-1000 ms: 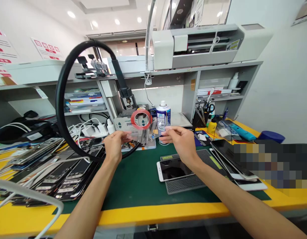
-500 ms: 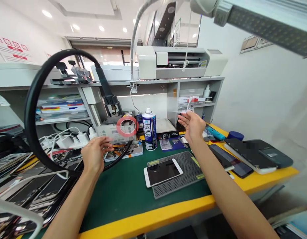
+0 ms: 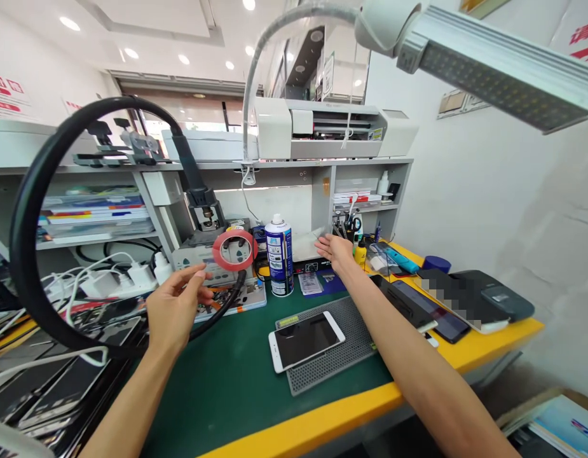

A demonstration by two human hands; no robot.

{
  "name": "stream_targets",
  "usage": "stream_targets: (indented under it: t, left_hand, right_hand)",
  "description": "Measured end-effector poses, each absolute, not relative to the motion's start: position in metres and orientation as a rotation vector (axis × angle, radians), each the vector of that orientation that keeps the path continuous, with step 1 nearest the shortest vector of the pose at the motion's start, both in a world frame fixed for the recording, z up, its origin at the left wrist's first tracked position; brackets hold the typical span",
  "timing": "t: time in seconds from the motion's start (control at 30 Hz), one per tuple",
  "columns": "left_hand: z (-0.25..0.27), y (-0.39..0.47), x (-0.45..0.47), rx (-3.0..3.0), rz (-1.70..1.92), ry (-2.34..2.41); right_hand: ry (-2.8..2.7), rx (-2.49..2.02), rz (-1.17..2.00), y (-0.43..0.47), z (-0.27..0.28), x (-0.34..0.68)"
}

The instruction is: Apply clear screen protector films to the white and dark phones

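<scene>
My left hand (image 3: 172, 312) is at the left of the bench, in front of a black hose (image 3: 234, 296), its thumb apart from its loosely curled fingers and nothing visible in it. Farther right, my right hand (image 3: 336, 251) reaches over the back of the bench with its fingers pinched. A thin clear sheet (image 3: 318, 233) shows faintly at these fingertips. Between the hands stand a blue-and-white spray can (image 3: 280, 261) and a red ring-shaped roll (image 3: 218, 251). Nearer me, a white phone (image 3: 307, 340) lies dark screen up, partly on a grey perforated mat (image 3: 322, 375).
A lamp (image 3: 494, 70) hangs at upper right. Several phones (image 3: 431, 308) lie along the right side; stacked phone parts (image 3: 79, 381) fill the left. A yellow bottle (image 3: 360, 253) stands beyond my right wrist. A white machine (image 3: 274, 127) sits on the shelf.
My right hand has come down and inward, toward the spray can. My left hand has turned, its thumb now on top. The view has shifted slightly; the phone still lies on the mat.
</scene>
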State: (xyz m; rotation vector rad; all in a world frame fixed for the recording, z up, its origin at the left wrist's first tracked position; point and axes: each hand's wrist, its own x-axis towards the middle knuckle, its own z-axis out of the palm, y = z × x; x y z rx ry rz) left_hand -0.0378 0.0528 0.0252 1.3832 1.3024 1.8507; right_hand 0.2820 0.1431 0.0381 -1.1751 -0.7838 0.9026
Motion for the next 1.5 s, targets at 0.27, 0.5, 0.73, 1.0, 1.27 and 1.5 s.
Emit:
stream_targets:
  t: [0.27,0.5,0.73,1.0,1.27,1.5]
  left_hand:
    - [0.028,0.049,-0.034,1.389,1.857,1.281]
    - [0.023,0.052,-0.035,1.42,1.868,1.3]
    - [0.024,0.051,-0.034,1.394,1.839,1.329]
    - [0.028,0.048,-0.035,1.314,1.865,1.209]
    - [0.033,0.043,-0.038,1.295,1.636,0.821]
    - [0.037,0.03,-0.034,1.324,1.236,0.464]
  right_hand:
    - [-1.155,-1.326,0.444,0.14,0.027,0.293]
    - [-1.344,-1.575,0.175,0.135,0.017,0.29]
    - [-1.487,-1.704,0.135,0.137,0.015,0.292]
    - [-1.553,-1.691,0.265,0.132,0.019,0.288]
    - [-1.563,-1.414,0.561,0.091,0.061,0.282]
    - [-2.338,-0.858,1.169,0.037,0.073,0.257]
